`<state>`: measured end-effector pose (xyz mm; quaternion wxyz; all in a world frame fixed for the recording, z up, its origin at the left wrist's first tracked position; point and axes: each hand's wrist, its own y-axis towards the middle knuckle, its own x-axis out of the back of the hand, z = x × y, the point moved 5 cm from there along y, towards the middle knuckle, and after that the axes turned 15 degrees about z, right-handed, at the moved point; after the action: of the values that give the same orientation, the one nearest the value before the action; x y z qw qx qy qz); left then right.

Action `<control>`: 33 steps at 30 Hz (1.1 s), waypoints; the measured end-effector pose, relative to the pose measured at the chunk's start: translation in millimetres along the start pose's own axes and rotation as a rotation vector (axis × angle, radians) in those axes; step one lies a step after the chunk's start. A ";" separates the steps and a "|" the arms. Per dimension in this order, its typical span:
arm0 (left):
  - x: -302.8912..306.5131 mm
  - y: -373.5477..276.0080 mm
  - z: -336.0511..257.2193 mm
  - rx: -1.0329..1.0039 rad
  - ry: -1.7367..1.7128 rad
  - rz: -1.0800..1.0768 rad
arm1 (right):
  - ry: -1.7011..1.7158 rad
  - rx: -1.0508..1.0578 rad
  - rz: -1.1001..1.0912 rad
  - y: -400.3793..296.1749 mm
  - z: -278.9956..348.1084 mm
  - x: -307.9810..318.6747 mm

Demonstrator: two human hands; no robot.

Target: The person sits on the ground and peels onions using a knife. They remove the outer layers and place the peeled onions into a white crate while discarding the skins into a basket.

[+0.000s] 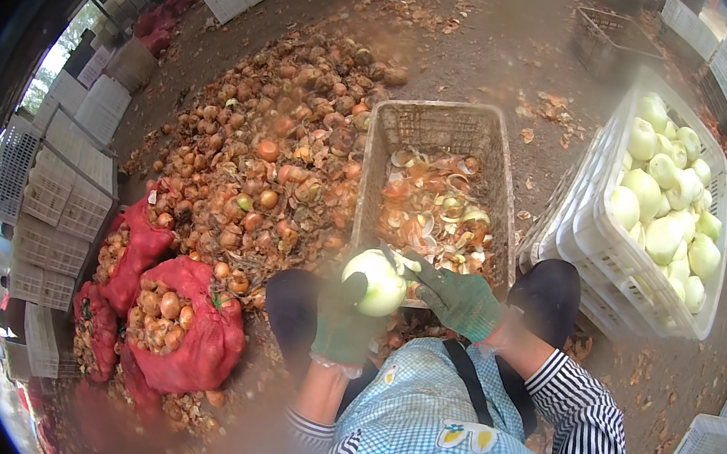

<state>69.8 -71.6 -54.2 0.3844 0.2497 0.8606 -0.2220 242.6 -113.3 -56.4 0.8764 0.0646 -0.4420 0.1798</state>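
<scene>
A peeled, pale green-white onion (375,283) rests in my left hand (349,314), which wears a green work glove and grips it from below and the left. My right hand (460,300), in the same kind of glove, is at the onion's upper right, its fingers closed around something small; what it holds there is too blurred to tell. Both hands are over the near edge of a dirty plastic crate (449,109) with onion skins and scraps (440,212) at its bottom.
Unpeeled onions (264,147) lie heaped on the ground at the left, above red mesh sacks (205,350) of onions. At the right, a white crate (613,247) full of peeled onions (670,196) tops a stack. A dark crate (614,43) and stacked white crates (68,191) stand farther out.
</scene>
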 end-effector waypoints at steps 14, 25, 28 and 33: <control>-18.5 -13.2 -3.7 -0.041 0.465 -0.006 | 0.139 -0.069 -0.097 -9.4 0.9 -22.8; 0.5 -5.4 15.7 -0.006 -0.137 0.065 | 1.107 -0.321 -0.020 -3.4 -3.2 9.2; -4.2 -7.6 24.4 0.041 -0.149 0.079 | 0.992 -0.267 -0.030 11.9 -9.7 15.0; -25.6 -11.6 12.9 0.008 0.326 0.098 | 1.888 -0.079 -0.218 -14.0 11.0 43.4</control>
<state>84.8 -94.6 -40.1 0.2489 0.3257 0.8974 -0.1631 263.1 -118.0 -14.5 0.8851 -0.0961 0.4513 0.0601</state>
